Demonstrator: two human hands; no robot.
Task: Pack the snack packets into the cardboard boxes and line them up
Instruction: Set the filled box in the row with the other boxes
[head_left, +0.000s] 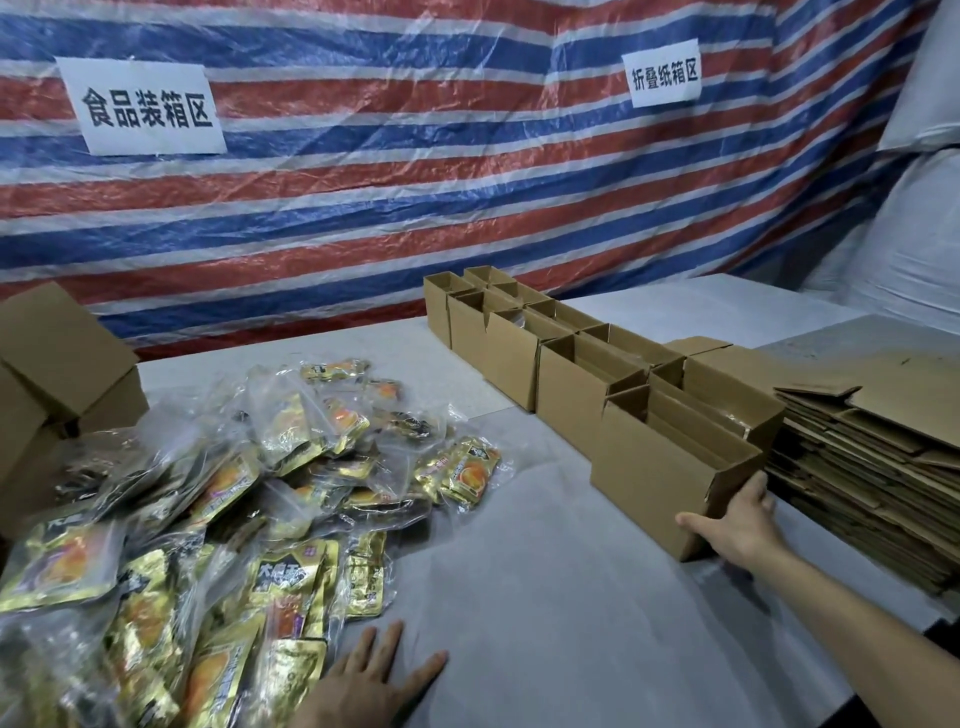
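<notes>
A heap of gold and clear snack packets (218, 499) covers the left half of the grey table (519, 597). Open-topped cardboard boxes (524, 343) stand in a double row running from the back centre toward the front right. My right hand (737, 525) grips the near end of the nearest open box (665, 467), thumb on its front face and fingers round the right corner. My left hand (374, 675) lies flat on the table with fingers spread, just beside the packet heap, holding nothing.
A stack of flattened cardboard blanks (862, 467) lies at the right edge behind my right hand. Closed cardboard boxes (57, 374) are piled at the far left. A striped tarpaulin with two paper signs hangs behind the table.
</notes>
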